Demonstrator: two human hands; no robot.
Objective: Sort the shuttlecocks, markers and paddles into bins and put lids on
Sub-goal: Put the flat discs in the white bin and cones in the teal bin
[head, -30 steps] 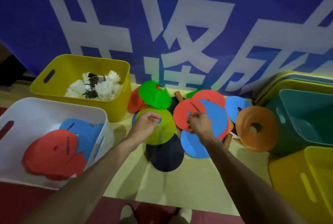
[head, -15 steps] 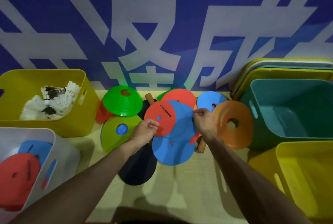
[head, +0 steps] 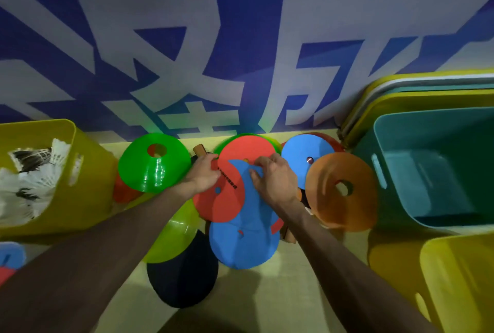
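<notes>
A heap of flat disc markers lies against the blue wall. My left hand [head: 204, 173] grips the left edge of a red marker [head: 223, 203] in the heap. My right hand [head: 272, 178] rests on a blue marker [head: 247, 241], its fingers curled at the marker's upper edge. Around them lie a green cone marker [head: 151, 165], a lime marker [head: 175, 233], another blue marker [head: 306, 158], an orange marker [head: 342, 191] and a red one [head: 248, 149] behind. A black paddle [head: 183, 277] lies below the heap. White shuttlecocks [head: 29, 180] fill the yellow bin [head: 88, 172] at left.
An open teal bin [head: 433, 169] stands at right with a yellow bin [head: 459, 276] in front of it. Stacked lids [head: 395, 89] lean on the wall behind the teal bin. A wooden paddle handle [head: 200, 149] pokes from the heap. Corner of the white bin holds markers [head: 9, 260].
The view has shifted right and closer. Both hands moved up into the heap: the left went from the lime marker to the red marker's edge, the right onto the blue marker.
</notes>
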